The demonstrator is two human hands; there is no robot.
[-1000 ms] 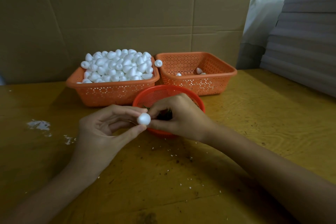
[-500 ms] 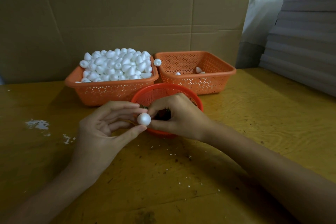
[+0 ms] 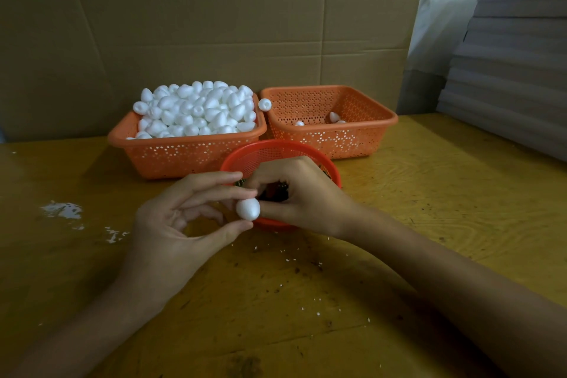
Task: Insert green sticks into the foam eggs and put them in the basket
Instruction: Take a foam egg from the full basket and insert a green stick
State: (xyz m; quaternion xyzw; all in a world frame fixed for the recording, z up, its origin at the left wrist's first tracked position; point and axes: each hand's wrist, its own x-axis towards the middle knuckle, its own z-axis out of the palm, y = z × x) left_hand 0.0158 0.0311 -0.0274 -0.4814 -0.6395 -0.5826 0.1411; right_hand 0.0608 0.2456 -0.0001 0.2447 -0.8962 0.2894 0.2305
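At frame centre an egg (image 3: 248, 209) is pinched by the left hand (image 3: 171, 230). The right hand (image 3: 300, 193) is curled beside it, and whether a stick is held cannot be told. Foam is judged light and easily dented, so its broad middle should be held gently.

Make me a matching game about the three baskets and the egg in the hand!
Things:
1 left orange basket
2 right orange basket
3 round red basket
4 held foam egg

States:
A pinched by the left hand
B heaped with eggs
C partly behind the right hand
D nearly empty

Pairs: 1-B, 2-D, 3-C, 4-A
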